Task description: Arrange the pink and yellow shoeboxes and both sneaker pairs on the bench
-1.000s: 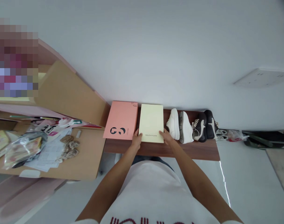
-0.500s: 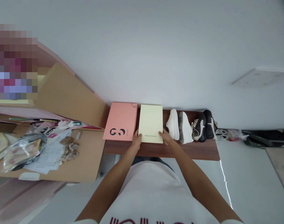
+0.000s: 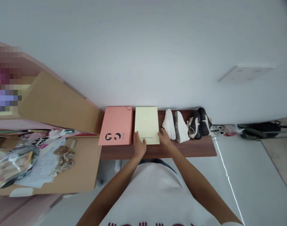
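Observation:
A cream shoebox (image 3: 147, 122) with "MEIZHIYUAN" printed near its front edge lies flat on a dark brown wooden bench (image 3: 181, 152). My left hand (image 3: 140, 147) grips its front left corner, fingers along the left part and thumb by the front edge. At the right edge, my right hand (image 3: 164, 138) is closed against the box, its thumb touching the side; some fingers are hidden. Just left of it lies a pink shoebox (image 3: 116, 122) with a black logo. White sneakers (image 3: 175, 125) stand close beyond my right hand, followed by black sneakers (image 3: 200, 122).
A desk (image 3: 84, 169) at the left carries papers, plastic bags and scrunchies (image 3: 64, 158). Above it juts a wooden shelf panel (image 3: 58, 103). The wall (image 3: 145, 62) rises behind the bench. Grey shoes (image 3: 217, 130) and a dark bag (image 3: 258, 130) lie on the right.
The view has shifted, so the bench sits a little further left. My left hand has moved from the cream shoebox's left side onto its front left corner. My right hand stays at the right edge.

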`<state>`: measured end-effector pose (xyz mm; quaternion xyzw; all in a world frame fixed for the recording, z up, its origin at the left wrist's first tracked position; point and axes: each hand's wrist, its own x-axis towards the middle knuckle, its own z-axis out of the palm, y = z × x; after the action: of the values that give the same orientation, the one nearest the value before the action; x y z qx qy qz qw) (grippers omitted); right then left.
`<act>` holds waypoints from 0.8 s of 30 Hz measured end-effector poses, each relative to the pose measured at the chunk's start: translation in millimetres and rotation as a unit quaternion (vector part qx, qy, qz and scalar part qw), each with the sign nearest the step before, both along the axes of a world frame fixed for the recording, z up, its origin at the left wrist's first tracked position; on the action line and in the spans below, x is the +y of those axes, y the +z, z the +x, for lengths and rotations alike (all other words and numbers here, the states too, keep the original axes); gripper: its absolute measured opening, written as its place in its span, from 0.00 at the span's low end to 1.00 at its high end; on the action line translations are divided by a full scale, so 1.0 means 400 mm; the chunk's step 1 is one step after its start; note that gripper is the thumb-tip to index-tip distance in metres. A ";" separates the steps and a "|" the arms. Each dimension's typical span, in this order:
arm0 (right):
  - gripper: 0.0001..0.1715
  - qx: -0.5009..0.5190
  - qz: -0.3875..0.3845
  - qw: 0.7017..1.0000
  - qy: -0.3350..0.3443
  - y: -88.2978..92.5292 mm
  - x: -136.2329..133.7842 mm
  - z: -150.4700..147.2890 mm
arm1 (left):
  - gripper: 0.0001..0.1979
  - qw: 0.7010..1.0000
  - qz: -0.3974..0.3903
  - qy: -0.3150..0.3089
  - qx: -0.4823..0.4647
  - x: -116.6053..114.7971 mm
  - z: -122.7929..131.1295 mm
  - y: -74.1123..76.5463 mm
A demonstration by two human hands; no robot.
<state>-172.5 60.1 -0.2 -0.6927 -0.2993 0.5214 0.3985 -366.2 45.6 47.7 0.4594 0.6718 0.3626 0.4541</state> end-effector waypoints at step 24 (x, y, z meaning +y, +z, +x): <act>0.35 -0.163 -0.097 0.982 0.024 -0.059 -0.178 0.500 | 0.34 0.976 -0.207 -0.070 -0.003 0.049 0.450 -0.158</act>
<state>27.3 -11.1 -23.7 -0.7961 -0.3252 0.4375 0.2627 -186.3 65.4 -15.4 0.4006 0.6972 0.1842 0.5652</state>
